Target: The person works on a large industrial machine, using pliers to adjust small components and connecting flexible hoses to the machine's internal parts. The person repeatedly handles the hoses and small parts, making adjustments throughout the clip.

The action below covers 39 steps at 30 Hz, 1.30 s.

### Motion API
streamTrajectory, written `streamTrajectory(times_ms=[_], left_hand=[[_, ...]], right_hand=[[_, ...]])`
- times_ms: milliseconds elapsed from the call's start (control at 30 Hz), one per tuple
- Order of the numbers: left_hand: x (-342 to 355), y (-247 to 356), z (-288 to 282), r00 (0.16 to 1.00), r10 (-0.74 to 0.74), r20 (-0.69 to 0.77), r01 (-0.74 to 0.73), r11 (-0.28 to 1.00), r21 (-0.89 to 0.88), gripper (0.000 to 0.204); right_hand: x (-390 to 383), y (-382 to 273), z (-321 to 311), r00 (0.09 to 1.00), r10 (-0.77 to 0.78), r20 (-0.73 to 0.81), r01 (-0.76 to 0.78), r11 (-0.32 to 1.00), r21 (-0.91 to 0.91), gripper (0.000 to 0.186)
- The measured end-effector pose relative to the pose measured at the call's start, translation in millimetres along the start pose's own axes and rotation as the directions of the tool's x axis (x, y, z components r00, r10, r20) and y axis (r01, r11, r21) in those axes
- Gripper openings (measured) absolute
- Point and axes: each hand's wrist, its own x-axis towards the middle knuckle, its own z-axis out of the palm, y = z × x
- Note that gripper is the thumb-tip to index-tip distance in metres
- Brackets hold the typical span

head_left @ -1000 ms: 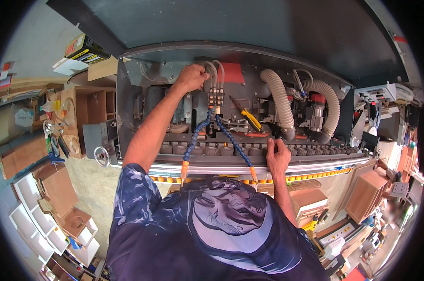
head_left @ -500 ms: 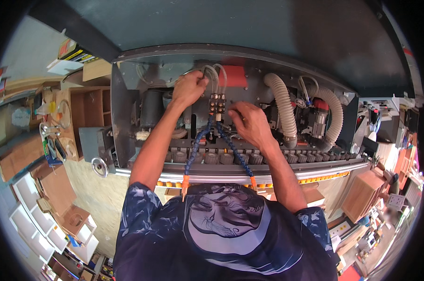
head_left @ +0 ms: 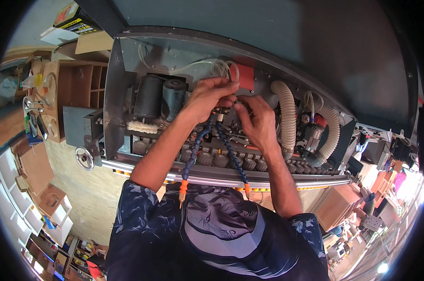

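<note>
Clear tubes (head_left: 219, 66) arch beside left hand (head_left: 208, 98) and right hand (head_left: 259, 121) (each grip's closure I cannot tell).

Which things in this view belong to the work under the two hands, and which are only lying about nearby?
Work in hand:
- left hand and right hand
- clear tubes 
- fitting block
- blue segmented hoses

Lying about:
- black-and-yellow box
- open wooden cabinet
- white shelf units

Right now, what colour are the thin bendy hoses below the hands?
The bendy hoses are blue with orange tips, seen best in the head view.
</note>
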Motion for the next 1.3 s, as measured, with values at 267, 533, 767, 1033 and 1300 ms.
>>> streamTrajectory(times_ms=[267,533,767,1033,1300], left_hand=[[6.5,15.0,-26.0,0.985,0.103,-0.139,-0.025,0.88,0.475,0.031],[27.6,-31.9,-56.9,0.873,0.487,-0.015,-0.151,0.3,0.942,0.029],[31.0,-42.3,-66.9,0.876,0.443,0.19,-0.257,0.097,0.961,0.035],[37.9,-55.7,-74.2,0.839,0.491,0.232,-0.324,0.11,0.94,0.028],[42.2,-54.1,-66.0,0.877,0.459,0.14,-0.221,0.126,0.967,0.024]], right_hand=[[4.0,-8.6,2.9,0.994,0.094,-0.058,-0.103,0.974,-0.2,0.019],[5.0,0.2,-2.5,0.981,0.196,0.014,-0.184,0.943,-0.278,0.021],[16.0,6.9,20.2,0.965,0.22,0.14,-0.16,0.923,-0.351,0.019],[32.0,7.0,27.3,0.936,0.231,0.265,-0.089,0.885,-0.457,0.016],[41.2,7.8,27.4,0.936,0.187,0.298,-0.032,0.888,-0.458,0.015]])
